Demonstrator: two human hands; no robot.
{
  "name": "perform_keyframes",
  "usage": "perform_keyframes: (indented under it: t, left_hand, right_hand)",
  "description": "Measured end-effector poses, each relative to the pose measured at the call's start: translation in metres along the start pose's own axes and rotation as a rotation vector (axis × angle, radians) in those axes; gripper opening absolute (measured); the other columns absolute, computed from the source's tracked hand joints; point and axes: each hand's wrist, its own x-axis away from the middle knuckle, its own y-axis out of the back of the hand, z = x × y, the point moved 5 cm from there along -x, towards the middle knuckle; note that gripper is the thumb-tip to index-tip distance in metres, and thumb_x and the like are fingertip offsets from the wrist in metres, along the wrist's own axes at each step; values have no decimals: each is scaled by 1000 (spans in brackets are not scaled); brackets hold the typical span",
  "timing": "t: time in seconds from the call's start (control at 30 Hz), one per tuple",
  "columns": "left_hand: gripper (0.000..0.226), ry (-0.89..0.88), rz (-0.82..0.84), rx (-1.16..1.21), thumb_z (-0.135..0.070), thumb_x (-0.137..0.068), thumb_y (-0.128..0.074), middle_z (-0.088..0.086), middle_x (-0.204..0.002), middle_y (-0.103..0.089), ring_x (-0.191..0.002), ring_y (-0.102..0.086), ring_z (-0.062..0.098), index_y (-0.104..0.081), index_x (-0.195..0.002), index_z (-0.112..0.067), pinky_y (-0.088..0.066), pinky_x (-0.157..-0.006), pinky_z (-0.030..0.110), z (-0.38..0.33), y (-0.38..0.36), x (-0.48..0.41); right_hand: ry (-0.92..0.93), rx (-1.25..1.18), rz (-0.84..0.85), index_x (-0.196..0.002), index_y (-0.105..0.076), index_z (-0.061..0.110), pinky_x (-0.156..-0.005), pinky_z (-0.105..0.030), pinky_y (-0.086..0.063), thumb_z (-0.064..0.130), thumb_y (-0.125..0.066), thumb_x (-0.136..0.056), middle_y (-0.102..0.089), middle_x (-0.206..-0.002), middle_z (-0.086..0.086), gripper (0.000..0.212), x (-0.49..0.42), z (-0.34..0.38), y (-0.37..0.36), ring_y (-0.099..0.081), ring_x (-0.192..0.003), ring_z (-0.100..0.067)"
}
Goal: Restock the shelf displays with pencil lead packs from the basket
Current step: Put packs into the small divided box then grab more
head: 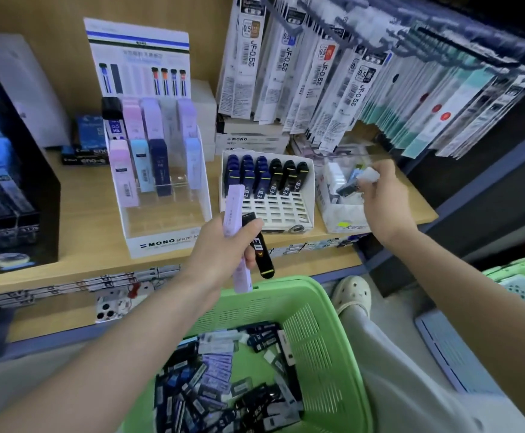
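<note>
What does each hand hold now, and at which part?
The left hand grips a lilac lead pack and a black lead pack together near their middles. The right hand pinches a white pack and a dark pack by their ends.

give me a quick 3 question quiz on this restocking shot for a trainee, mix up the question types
1. True or false: the left hand grips two packs.
2. The right hand is: A open and empty; B pinching a white pack over the clear bin; C curled, holding nothing.
3. Fill in: the basket is coloured ____.
Key: 1 true; 2 B; 3 green.
</note>
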Motion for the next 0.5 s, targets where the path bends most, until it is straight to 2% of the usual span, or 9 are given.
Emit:
perform_keyframes:
  t: [0.1,0.2,0.3,0.5]
  left_hand:
    - [15,22,24,41,-30,-92,-58,-10,-40,-49,-44,-47,9,-53,-98,-17,-44,-67,30,4,-12,-4]
    - [24,39,39,50,-31,-91,-58,-10,-42,-50,-47,-48,10,-54,-105,-12,-44,-69,32,8,-18,-9]
    - [22,56,51,58,-31,-91,-58,-10,-43,-49,-45,-49,8,-54,-105,-15,-43,-64,28,12,-22,-12]
    - [17,67,71,84,-31,-91,-59,-8,-46,-49,-47,-49,9,-54,-100,-18,-44,-64,28,16,-34,-17]
  right_hand:
    - [-25,79,1,-127,-40,8,-70,-30,-32,8,-35,-100,-49,-105,-11,27,-14,-10,-9,-47,-89,-26]
    - [102,169,30,-122,-51,4,-71,-19,-26,4,-38,-98,-45,-126,-16,27,-22,-14,-18,-49,-97,-23]
    - [191,200,55,-115,-57,5,-73,-24,-31,5,-42,-96,-50,-122,-13,24,-26,-16,-22,-52,-100,-27]
    - [126,235,161,-110,-55,12,-73,-37,-46,9,-46,-96,-60,-110,-9,16,-32,-28,-30,-56,-94,-28]
